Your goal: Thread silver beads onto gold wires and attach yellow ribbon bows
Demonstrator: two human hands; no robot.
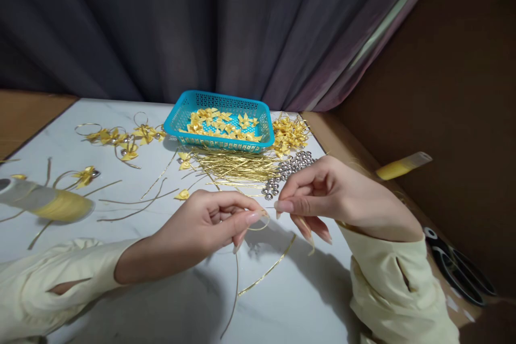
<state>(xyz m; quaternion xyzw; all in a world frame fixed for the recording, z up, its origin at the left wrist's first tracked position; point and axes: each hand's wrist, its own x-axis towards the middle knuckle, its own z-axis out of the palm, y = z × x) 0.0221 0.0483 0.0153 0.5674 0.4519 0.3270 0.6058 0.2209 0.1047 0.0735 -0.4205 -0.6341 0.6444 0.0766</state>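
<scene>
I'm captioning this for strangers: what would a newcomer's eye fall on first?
Probably the bright blue basket of yellow flowers at the far side of the white tabletop, before the dark curtain. Next, nearer the viewer, the left hand pinches a thin looped strand, with the right hand close beside it. Silvery beads glint just beyond the right hand.

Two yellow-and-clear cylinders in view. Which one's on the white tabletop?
The cylinder at the picture's left edge: it lies on the white tabletop. The other cylinder is off it, past its right edge.
</scene>
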